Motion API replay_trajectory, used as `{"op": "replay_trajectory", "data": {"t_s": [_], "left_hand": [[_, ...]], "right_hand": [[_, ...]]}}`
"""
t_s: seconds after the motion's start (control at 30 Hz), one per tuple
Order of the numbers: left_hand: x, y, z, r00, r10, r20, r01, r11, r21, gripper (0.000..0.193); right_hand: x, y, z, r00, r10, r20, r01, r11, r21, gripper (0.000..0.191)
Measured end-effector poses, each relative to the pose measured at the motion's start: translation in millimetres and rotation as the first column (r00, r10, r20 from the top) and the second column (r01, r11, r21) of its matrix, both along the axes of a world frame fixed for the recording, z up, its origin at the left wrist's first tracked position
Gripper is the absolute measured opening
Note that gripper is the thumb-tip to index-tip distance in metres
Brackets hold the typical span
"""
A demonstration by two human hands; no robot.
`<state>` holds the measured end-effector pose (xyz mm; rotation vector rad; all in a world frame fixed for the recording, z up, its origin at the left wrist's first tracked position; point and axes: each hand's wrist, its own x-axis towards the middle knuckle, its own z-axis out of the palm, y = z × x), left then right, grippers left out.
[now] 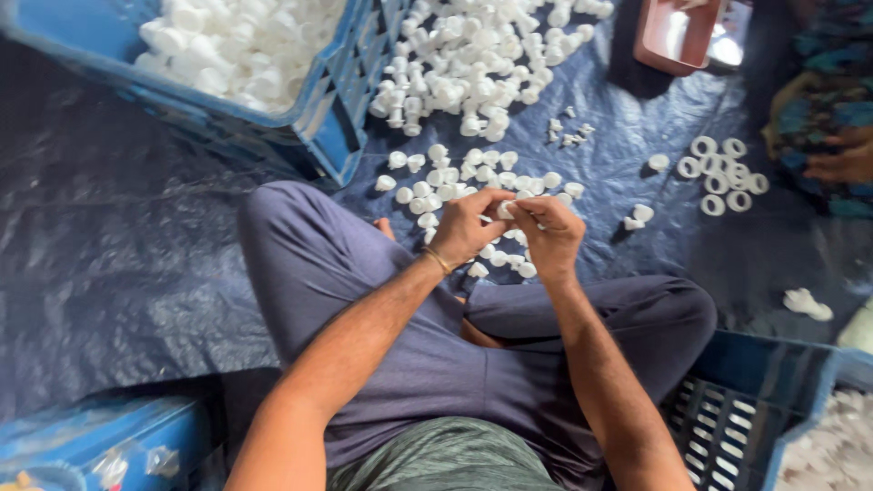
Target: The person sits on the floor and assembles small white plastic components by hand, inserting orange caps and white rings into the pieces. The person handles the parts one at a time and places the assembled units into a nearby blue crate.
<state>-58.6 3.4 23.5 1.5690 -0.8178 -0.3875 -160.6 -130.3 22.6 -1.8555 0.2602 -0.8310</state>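
I sit cross-legged on a blue tarpaulin (109, 273). My left hand (466, 225) and my right hand (549, 232) meet above my lap, fingers pinched together on one small white plastic cap (506, 210). A gold bracelet circles my left wrist. Several loose white caps (473, 177) lie on the sheet just beyond my hands, and a larger heap of caps (482, 55) spreads farther away. A few more sit beneath my hands near my legs.
A blue crate (318, 109) full of white caps stands at the upper left. Another blue crate (755, 409) is by my right knee. White rings (723, 173) lie near another person's hand (841, 164) at right. A pink tray (677, 32) sits at top.
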Motion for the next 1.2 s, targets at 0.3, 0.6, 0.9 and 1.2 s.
{"op": "replay_trajectory", "data": {"t_s": [0.3, 0.6, 0.9, 1.2], "left_hand": [[18, 3, -5, 1.0, 0.009, -0.007, -0.007, 0.979, 0.204, 0.028], [67, 35, -49, 0.938, -0.097, 0.332, -0.286, 0.324, 0.902, 0.023], [55, 15, -51, 0.928, -0.076, 0.364, -0.342, 0.21, 0.916, 0.027], [14, -8, -27, 0.785, -0.014, -0.62, 0.252, 0.921, 0.298, 0.046]], "right_hand": [[3, -6, 2, 0.965, 0.182, -0.186, -0.171, 0.982, 0.075, 0.014], [-24, -117, -11, 0.832, -0.262, -0.489, 0.239, 0.965, -0.111, 0.021], [-70, -212, -17, 0.301, -0.411, -0.86, 0.173, 0.911, -0.375, 0.051], [-58, -197, -10, 0.462, -0.114, -0.88, 0.274, 0.961, 0.02, 0.029]]}}
